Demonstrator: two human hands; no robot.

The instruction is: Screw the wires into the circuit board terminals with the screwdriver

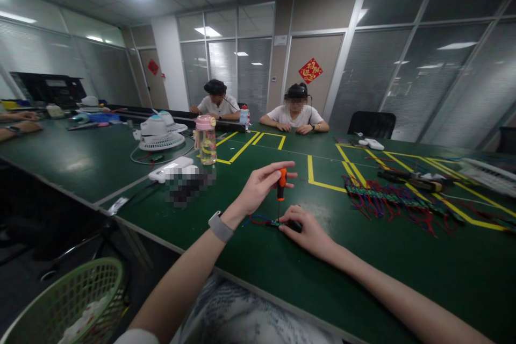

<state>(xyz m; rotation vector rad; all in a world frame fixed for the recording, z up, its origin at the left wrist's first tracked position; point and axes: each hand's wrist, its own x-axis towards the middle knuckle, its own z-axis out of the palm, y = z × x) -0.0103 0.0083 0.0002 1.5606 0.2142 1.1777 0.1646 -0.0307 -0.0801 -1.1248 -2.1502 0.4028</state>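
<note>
At the near left, below the edge of the green counter point(80, 164), stands a light-green basket point(113, 279) with pale, crumpled contents. Farther off, at the far left, another person's forearms point(20, 130) rest on the counter. To the right of these are a white fan point(161, 140), a white power strip point(171, 169) nearer the edge, and a clear bottle point(206, 142) with a pink lid. Behind the bottle, a co-worker point(226, 107) in a white top sits at the far side.

Near the middle, the left hand point(260, 188) grips the orange-and-black handle of a screwdriver point(281, 183), which stands upright with its shaft down to a small circuit board point(276, 223). The board lies on the counter, with red and blue wires point(258, 219) to its left. The right hand point(304, 232) rests on the counter, thumb and fingers drawn narrow on the board's right end. Beyond, a second co-worker point(296, 115) sits with both arms on the counter. Farther right, yellow tape point(326, 185) marks outlines, and a row of wired boards point(397, 197) lies across some of it.
</note>
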